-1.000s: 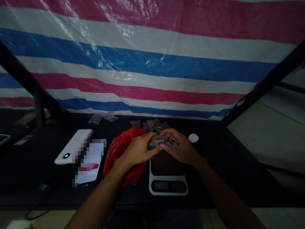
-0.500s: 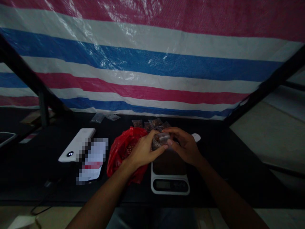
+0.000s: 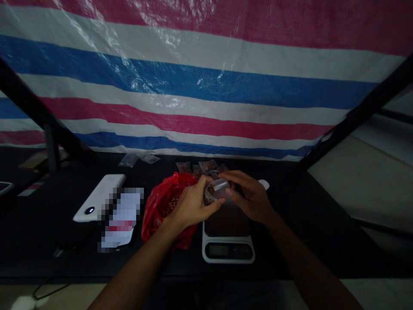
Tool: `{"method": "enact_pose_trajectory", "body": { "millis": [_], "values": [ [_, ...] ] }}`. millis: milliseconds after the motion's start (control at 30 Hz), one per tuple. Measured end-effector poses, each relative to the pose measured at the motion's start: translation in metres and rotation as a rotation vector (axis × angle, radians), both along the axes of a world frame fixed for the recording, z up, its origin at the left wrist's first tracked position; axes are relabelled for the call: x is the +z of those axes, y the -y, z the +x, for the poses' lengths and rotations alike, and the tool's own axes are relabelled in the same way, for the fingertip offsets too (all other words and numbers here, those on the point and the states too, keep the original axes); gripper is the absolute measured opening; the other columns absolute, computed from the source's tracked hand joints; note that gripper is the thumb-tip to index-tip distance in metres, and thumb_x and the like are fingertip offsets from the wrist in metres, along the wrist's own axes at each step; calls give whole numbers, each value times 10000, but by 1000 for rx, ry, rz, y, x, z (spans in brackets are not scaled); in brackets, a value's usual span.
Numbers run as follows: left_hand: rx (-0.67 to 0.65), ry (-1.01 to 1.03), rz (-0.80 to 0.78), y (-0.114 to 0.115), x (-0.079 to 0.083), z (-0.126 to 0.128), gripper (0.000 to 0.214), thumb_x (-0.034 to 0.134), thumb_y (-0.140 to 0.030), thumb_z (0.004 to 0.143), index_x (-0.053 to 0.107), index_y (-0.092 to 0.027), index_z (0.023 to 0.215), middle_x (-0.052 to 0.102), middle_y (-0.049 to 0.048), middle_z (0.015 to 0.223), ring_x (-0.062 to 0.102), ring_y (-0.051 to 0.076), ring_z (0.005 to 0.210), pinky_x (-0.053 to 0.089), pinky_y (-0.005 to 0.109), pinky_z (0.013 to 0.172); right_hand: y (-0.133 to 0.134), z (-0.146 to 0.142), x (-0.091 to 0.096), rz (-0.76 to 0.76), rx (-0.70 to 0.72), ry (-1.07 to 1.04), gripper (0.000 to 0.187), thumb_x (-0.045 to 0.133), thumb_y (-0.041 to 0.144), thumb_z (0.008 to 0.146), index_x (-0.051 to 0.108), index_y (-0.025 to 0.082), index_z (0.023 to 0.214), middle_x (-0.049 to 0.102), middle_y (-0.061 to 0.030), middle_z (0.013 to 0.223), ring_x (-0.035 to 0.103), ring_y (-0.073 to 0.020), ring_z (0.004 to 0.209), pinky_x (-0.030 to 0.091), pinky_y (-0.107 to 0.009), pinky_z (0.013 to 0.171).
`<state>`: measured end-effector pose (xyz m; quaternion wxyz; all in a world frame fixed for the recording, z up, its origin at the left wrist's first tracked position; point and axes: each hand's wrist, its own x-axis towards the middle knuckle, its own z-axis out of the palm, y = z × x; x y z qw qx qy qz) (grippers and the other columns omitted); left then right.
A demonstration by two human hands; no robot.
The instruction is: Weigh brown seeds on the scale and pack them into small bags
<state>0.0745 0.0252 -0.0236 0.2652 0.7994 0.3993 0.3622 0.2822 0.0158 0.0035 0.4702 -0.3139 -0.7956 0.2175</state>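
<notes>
Both my hands hold one small clear plastic bag (image 3: pixel 215 190) with dark brownish contents, just above the back of a white kitchen scale (image 3: pixel 227 241). My left hand (image 3: pixel 190 204) pinches the bag's left side with fingers closed. My right hand (image 3: pixel 250 196) grips its right side, thumb and fingers pressed on the top edge. A red plastic bag (image 3: pixel 163 204) with brownish bits inside lies under my left wrist. Several small filled bags (image 3: pixel 201 167) lie behind my hands.
On the dark table sit a white power bank (image 3: pixel 98 202), a white paper (image 3: pixel 121 219), a small white round lid (image 3: pixel 264 184) and empty clear bags (image 3: pixel 129 160) at the back. A red, white and blue striped tarp (image 3: pixel 206 86) hangs behind. A cable trails at the lower left.
My hands have lifted the small bag slightly off the scale and turned it between the fingers. Nothing else on the table has moved.
</notes>
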Motion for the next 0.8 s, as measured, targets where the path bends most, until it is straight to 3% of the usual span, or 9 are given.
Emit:
{"method": "enact_pose_trajectory", "body": {
  "millis": [167,333,467,567,700,800],
  "values": [
    [-5,19,-12,1,0,1,386,649,-486,890,513,-223,1138,697,15,901,681,202,746,451,297,641,1,0,1,95,-12,3,372,672,178,898,666,284,1255,711,-82,1217,675,-229,1058,566,-397,857],
    [1,71,-44,2,-1,2,432,691,-444,843,461,-232,1142,653,-4,882,640,181,709,450,292,643,0,1,-4,-42,-19,-118,317,689,173,879,629,269,1176,703,-80,1237,680,-197,964,561,-349,792],
    [-13,202,7,0,1,-1,419,640,-336,835,395,-215,1154,577,19,949,601,182,816,481,314,737,-7,9,-3,-143,-14,-155,483,707,170,848,574,260,1303,688,-77,1161,680,-195,996,565,-319,804],
    [40,288,14,-4,3,-3,335,592,-277,863,387,-214,1120,541,21,966,585,168,851,488,311,778,-12,16,-1,-180,27,-18,523,685,146,822,582,247,1325,647,-81,1160,664,-199,1002,558,-327,810],
    [119,369,-1,-8,3,-2,324,634,-305,888,398,-221,1093,575,6,960,607,149,836,495,283,757,-12,16,-3,-238,91,290,389,717,108,749,656,218,1117,679,-57,1079,650,-211,978,527,-357,856],
    [165,364,33,-9,-1,-1,365,703,-319,852,425,-226,1069,614,-4,944,637,148,814,504,269,730,-10,14,-5,-273,122,402,380,808,204,726,664,220,1078,702,-64,1084,650,-244,1004,510,-401,895]
  ]
}}
